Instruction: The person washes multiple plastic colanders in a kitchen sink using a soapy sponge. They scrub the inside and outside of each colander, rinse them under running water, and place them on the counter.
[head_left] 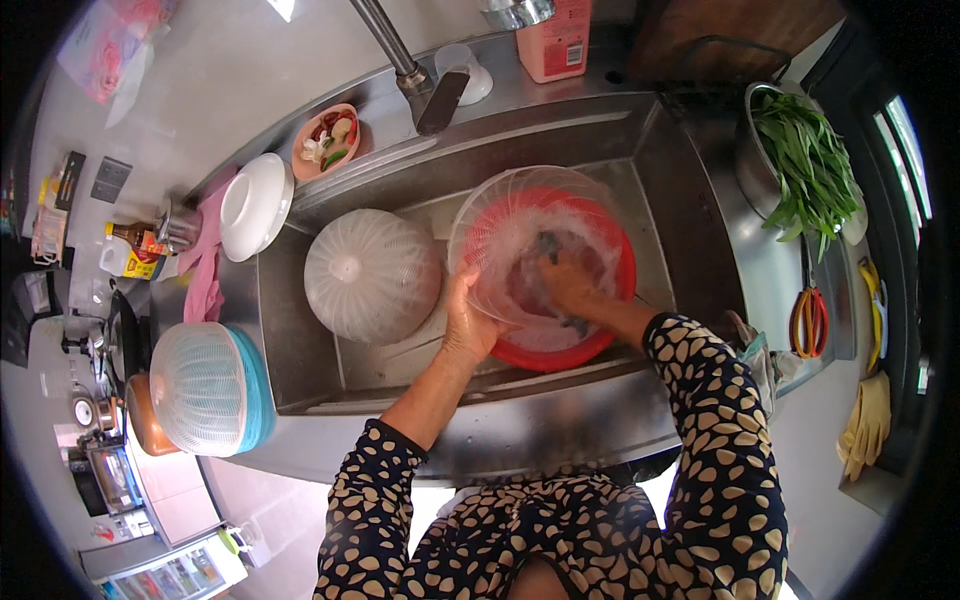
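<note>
A red basin (pixel 625 290) with foamy water stands in the right part of the sink. A translucent plastic strainer basket (pixel 480 215) sits tilted inside it. My left hand (pixel 474 318) grips the near-left side of this basket, thumb up along its rim. My right hand (pixel 572 287) reaches down inside the basket, fingers bent and partly smeared by motion. Some dark grey-green material (pixel 548 243) shows at its fingertips, too blurred to name. To the left, another translucent strainer basket (pixel 372 275) lies upside down on the sink floor.
The steel sink (pixel 300 345) surrounds both baskets. A faucet (pixel 400 65) rises behind it. On the left ledge are white plates (pixel 258 205) and a white-and-blue basket (pixel 200 390). At right stand a pot of leafy greens (pixel 800 160) and orange-handled scissors (pixel 809 322).
</note>
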